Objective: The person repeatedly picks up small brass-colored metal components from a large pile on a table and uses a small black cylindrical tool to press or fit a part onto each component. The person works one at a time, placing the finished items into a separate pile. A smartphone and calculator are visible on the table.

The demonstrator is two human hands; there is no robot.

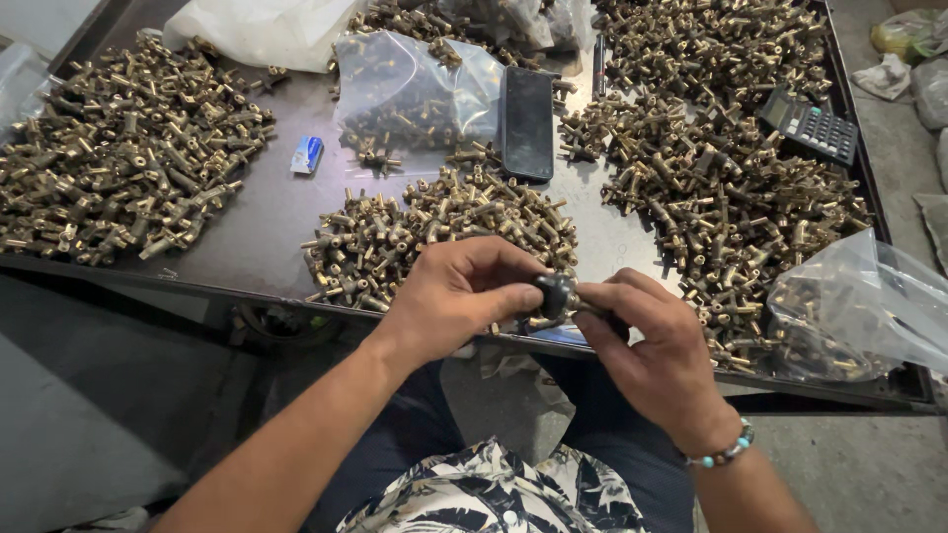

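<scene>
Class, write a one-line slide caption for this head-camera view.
Left hand and right hand grip a dark knob over a tray heaped with brass fittings.

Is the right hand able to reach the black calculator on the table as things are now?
Probably not at once. The right hand and the left hand together hold a small dark part, so it is busy. The calculator lies at the table's far right, beyond a heap of brass fittings; nothing covers it.
</scene>
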